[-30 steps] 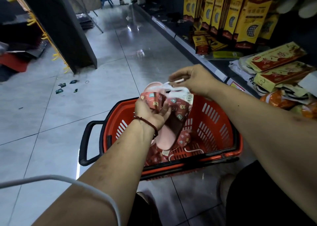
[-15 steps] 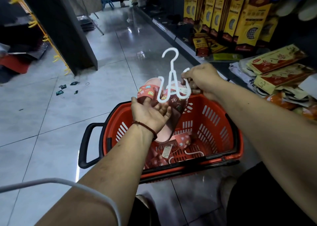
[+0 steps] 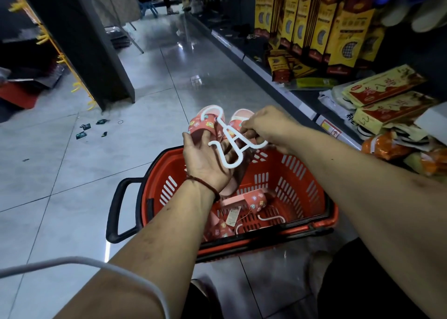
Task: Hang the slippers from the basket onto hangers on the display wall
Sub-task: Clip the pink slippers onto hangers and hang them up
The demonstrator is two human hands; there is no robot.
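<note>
- Slippers (image 3: 202,125), red patterned pair, sit gripped in our left hand (image 3: 205,161).
- Our right hand (image 3: 263,125) pinches the white plastic hanger (image 3: 232,134); we should ease its prongs under both straps.

Glossy grey tiled floor (image 3: 72,173) carries a red shopping basket (image 3: 298,185) near centre; small dark scraps (image 3: 85,127) lie farther left, by the foot of a black display stand (image 3: 106,71) standing far left.

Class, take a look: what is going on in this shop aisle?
A person's left hand holds a pair of slippers above the basket. The right hand pinches a white hanger laid across them, apparently fitting it on. Another slipper and a spare hanger lie in the basket. The pair is not yet hung.
</note>
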